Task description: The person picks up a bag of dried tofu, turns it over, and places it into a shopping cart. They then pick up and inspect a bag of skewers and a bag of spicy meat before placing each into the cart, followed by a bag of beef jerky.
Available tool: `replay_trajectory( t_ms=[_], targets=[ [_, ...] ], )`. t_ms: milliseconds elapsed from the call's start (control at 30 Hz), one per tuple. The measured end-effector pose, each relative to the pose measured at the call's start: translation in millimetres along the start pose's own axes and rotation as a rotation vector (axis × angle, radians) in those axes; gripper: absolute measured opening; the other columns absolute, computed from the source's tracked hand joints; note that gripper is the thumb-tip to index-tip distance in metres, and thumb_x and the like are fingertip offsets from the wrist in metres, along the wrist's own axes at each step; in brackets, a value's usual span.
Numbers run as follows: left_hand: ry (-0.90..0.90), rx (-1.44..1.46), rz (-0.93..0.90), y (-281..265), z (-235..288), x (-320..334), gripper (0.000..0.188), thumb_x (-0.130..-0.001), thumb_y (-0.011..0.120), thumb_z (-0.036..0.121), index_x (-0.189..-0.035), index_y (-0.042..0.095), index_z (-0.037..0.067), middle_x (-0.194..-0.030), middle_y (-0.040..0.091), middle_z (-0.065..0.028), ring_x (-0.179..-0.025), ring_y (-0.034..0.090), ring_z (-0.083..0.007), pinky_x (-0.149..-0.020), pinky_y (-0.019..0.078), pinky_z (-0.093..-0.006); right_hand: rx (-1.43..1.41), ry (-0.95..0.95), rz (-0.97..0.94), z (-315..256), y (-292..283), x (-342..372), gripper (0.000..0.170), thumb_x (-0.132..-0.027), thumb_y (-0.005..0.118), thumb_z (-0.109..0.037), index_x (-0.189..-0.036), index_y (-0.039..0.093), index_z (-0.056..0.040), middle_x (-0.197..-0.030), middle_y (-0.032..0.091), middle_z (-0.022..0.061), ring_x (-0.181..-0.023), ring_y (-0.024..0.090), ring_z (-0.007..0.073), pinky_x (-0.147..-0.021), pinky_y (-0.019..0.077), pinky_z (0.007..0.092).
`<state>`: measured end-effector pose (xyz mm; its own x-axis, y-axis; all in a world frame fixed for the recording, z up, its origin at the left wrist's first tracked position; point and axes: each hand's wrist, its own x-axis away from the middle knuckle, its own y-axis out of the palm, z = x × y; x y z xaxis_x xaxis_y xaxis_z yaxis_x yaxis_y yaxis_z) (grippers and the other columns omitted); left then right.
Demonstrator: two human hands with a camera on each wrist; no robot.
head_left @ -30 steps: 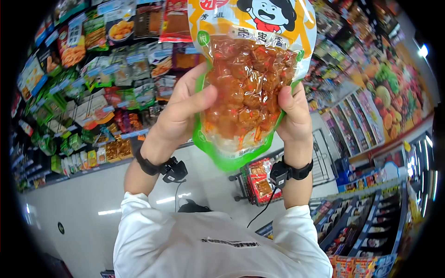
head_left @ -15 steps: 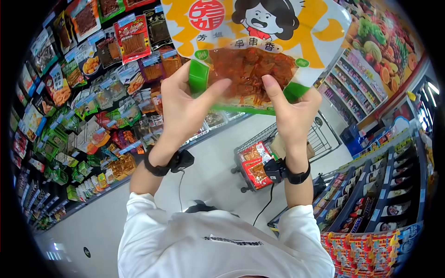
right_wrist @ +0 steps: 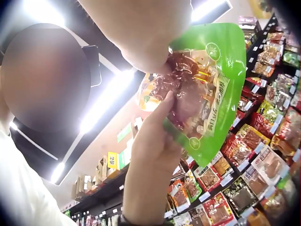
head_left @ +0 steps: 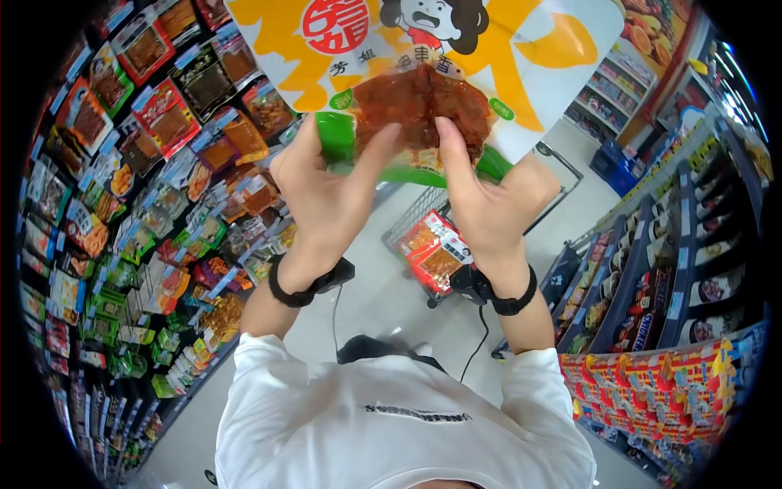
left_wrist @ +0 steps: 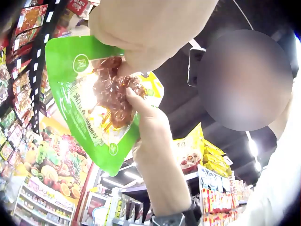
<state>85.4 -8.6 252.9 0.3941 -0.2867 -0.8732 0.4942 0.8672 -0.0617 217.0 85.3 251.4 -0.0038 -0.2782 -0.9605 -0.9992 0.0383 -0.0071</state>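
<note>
Both hands hold up a large snack pouch (head_left: 423, 106), white and orange at the top with a cartoon face, green along its lower edge. Reddish-brown pieces of food show through its clear window. My left hand (head_left: 330, 191) grips the pouch's lower left part, its thumb pressing the window. On the lower right side, my right hand (head_left: 493, 196) does the same, and the two thumbs lie close together at the middle. In the left wrist view the pouch (left_wrist: 80, 103) bends between the hands. Most of the fingers are hidden behind it.
A shelf wall of packaged snacks (head_left: 163, 122) rises on the left. Beyond the hands stands a wire shopping cart (head_left: 407, 228) with red food packs (head_left: 436, 257) in it. Shelves of packets (head_left: 643, 301) run along the right, with red and yellow packs (head_left: 652, 391) hanging at their end.
The pouch has tilted, and its window now looks shorter and creased. Both thumbs have moved inward onto the window. The view has turned, with the cart and shelves shifting in it.
</note>
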Motion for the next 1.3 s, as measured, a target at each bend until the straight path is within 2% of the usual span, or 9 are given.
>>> replay_trajectory(
  t_ms=[133, 167, 233, 533, 733, 967, 1167, 1267, 1300],
  targets=[
    [-0.326, 0.354, -0.169, 17, 15, -6, 0.027, -0.083, 0.074, 0.007, -0.106, 0.062, -0.002, -0.088, 0.068, -0.0019, -0.070, 0.060, -0.0060, -0.061, 0.0486, -0.0218, -0.288, 0.339, -0.084, 20, -21, -6, 0.022, -0.081, 0.077, -0.013, -0.092, 0.068, 0.0032, -0.074, 0.070, 0.0073, -0.058, 0.062, 0.0144, -0.057, 0.0481, 0.0266],
    [-0.313, 0.318, -0.279, 17, 10, -10, 0.031, -0.087, 0.071, 0.007, -0.114, 0.059, -0.002, -0.098, 0.067, -0.0031, -0.078, 0.063, -0.0078, -0.069, 0.0519, -0.0227, -0.404, 0.459, -0.126, 20, -28, -12, 0.022, -0.083, 0.076, -0.013, -0.095, 0.068, 0.0036, -0.077, 0.070, 0.0057, -0.062, 0.062, 0.0119, -0.060, 0.0485, 0.0258],
    [-0.436, 0.476, -0.353, 25, 2, -13, 0.032, -0.087, 0.071, 0.008, -0.115, 0.059, -0.002, -0.098, 0.068, -0.0034, -0.081, 0.063, -0.0076, -0.073, 0.0515, -0.0226, -0.595, 0.620, -0.233, 35, -40, -14, 0.024, -0.088, 0.072, -0.012, -0.106, 0.067, 0.0038, -0.088, 0.070, 0.0019, -0.075, 0.061, 0.0075, -0.068, 0.0495, 0.0243],
    [-0.750, 1.079, -0.512, 72, -56, -13, 0.034, -0.094, 0.063, 0.014, -0.124, 0.055, 0.000, -0.117, 0.066, -0.0083, -0.102, 0.064, -0.0126, -0.089, 0.0504, -0.0283, -0.888, 0.895, -0.227, 80, -26, -11, 0.035, -0.089, 0.070, -0.012, -0.118, 0.059, 0.0026, -0.105, 0.067, 0.0063, -0.087, 0.064, 0.0113, -0.078, 0.0519, 0.0275],
    [-0.772, 1.093, -0.528, 89, -117, -29, 0.036, -0.092, 0.065, 0.011, -0.126, 0.054, 0.001, -0.118, 0.065, -0.0076, -0.105, 0.062, -0.0128, -0.093, 0.0489, -0.0291, -0.771, 0.956, -0.241, 111, 10, -15, 0.037, -0.088, 0.071, -0.013, -0.119, 0.058, 0.0013, -0.106, 0.066, 0.0060, -0.091, 0.063, 0.0110, -0.081, 0.0518, 0.0274],
    [-0.761, 0.991, -0.526, 83, -198, -39, 0.041, -0.090, 0.067, 0.007, -0.128, 0.054, 0.000, -0.119, 0.064, -0.0072, -0.104, 0.061, -0.0120, -0.092, 0.0487, -0.0280, -0.613, 1.041, -0.500, 157, 56, -4, 0.035, -0.084, 0.074, -0.009, -0.116, 0.062, -0.0002, -0.103, 0.068, 0.0047, -0.091, 0.063, 0.0114, -0.080, 0.0504, 0.0274],
    [-0.688, 0.940, -0.446, 72, -252, -33, 0.040, -0.088, 0.067, 0.002, -0.127, 0.055, -0.002, -0.118, 0.064, -0.0070, -0.103, 0.060, -0.0100, -0.091, 0.0481, -0.0263, -0.393, 1.101, -0.522, 164, 112, 4, 0.039, -0.081, 0.074, -0.006, -0.117, 0.060, 0.0015, -0.105, 0.068, 0.0065, -0.090, 0.064, 0.0126, -0.079, 0.0508, 0.0271],
    [-0.745, 0.948, -0.398, 65, -263, -27, 0.038, -0.087, 0.068, 0.002, -0.123, 0.056, -0.003, -0.114, 0.065, -0.0072, -0.100, 0.061, -0.0094, -0.088, 0.0495, -0.0256, -0.303, 1.006, -0.475, 157, 136, 10, 0.038, -0.080, 0.073, -0.004, -0.115, 0.060, 0.0024, -0.104, 0.068, 0.0072, -0.090, 0.065, 0.0134, -0.080, 0.0513, 0.0276],
    [-0.736, 0.934, -0.383, 63, -266, -27, 0.038, -0.087, 0.069, 0.002, -0.122, 0.056, -0.003, -0.113, 0.066, -0.0073, -0.099, 0.061, -0.0094, -0.087, 0.0500, -0.0255, -0.268, 1.033, -0.532, 156, 140, 7, 0.047, -0.079, 0.073, -0.004, -0.121, 0.055, 0.0027, -0.107, 0.067, 0.0085, -0.093, 0.065, 0.0142, -0.081, 0.0516, 0.0284]
  ],
)
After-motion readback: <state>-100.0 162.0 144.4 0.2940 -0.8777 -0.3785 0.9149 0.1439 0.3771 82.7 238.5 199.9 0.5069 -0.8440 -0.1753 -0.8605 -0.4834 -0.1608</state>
